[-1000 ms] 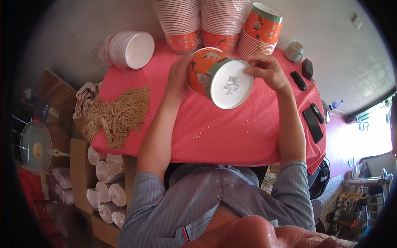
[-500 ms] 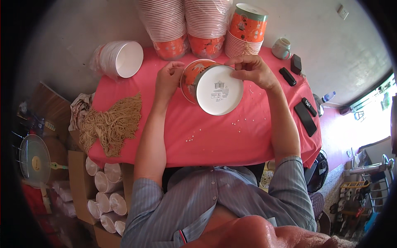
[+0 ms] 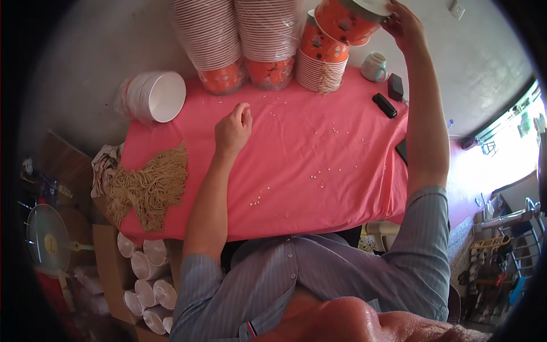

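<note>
My right hand (image 3: 405, 27) is at the far right, its fingers closed on the base edge of an orange paper bucket (image 3: 345, 21). This bucket is tilted, mostly upside down, over the top of a stack of similar upturned buckets (image 3: 322, 65); whether the two touch is hard to tell. A tan string hangs by the stack's rims. My left hand (image 3: 233, 130) hovers over the middle of the pink tablecloth (image 3: 273, 154), fingers curled in, with nothing showing in them.
Two tall plastic-wrapped bucket stacks (image 3: 216, 57) rise at the back. White nested buckets (image 3: 165, 97) lie on their side at left, behind a heap of tan strings (image 3: 151, 185). A mug (image 3: 374, 67), black devices (image 3: 384, 105) and small white beads (image 3: 313, 176) are on the cloth. Below stands a carton (image 3: 108, 262) of wrapped tubs.
My right hand has carried the bucket from the table's middle up to the stack at the back right. My left hand has let go of it and curled its fingers.
</note>
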`<state>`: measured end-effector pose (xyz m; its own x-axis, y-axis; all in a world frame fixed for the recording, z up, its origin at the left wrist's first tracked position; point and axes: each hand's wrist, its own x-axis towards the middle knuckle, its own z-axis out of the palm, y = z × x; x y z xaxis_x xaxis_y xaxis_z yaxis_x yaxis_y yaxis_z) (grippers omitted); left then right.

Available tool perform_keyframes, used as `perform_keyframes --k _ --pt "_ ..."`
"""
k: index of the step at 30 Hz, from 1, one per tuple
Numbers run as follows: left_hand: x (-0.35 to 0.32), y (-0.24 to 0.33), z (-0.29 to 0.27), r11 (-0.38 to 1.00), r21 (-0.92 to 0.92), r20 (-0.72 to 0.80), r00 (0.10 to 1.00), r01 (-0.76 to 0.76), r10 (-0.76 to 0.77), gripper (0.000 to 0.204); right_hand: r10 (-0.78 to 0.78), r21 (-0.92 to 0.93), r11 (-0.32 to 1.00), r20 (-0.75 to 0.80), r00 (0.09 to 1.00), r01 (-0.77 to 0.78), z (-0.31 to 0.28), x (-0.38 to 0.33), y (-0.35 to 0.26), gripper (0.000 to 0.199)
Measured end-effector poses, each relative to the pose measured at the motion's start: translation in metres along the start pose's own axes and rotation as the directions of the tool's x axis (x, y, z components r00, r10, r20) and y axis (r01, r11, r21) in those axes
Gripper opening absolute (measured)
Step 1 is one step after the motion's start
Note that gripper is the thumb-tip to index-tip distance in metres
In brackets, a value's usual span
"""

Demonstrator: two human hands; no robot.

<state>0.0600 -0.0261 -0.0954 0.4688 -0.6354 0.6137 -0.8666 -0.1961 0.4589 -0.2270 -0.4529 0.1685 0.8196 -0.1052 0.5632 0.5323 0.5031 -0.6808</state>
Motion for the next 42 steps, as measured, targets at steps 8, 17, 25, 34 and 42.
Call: perform_keyframes --k 8,17,25,34,42 --pt "0.004 0.000 0.002 1.000 -0.004 0.047 0.999 0.003 -0.003 0.021 0.084 -0.237 0.947 -0.465 0.881 -0.216 -0.056 0.056 -0.010 0.011" --pt "-0.003 -0.011 -0.005 1.000 0.021 0.028 1.000 0.006 -0.007 0.020 0.028 -0.355 0.891 -0.581 0.814 -0.284 -0.099 0.075 0.035 0.011" --pt "-0.002 -0.012 0.000 1.000 0.019 0.038 0.999 0.012 -0.012 0.020 -0.179 -0.511 0.780 -0.735 0.654 -0.361 -0.096 0.089 0.055 0.010" --pt "0.001 -0.009 0.007 1.000 0.019 0.037 0.999 -0.010 0.010 0.021 -0.364 -0.593 0.622 -0.797 0.482 -0.511 -0.105 0.084 0.066 0.018" --pt "-0.003 -0.013 0.002 0.995 0.063 0.096 0.992 0.078 -0.084 0.021 -0.335 -0.549 0.625 -0.831 0.444 -0.556 -0.094 0.086 0.088 0.021"
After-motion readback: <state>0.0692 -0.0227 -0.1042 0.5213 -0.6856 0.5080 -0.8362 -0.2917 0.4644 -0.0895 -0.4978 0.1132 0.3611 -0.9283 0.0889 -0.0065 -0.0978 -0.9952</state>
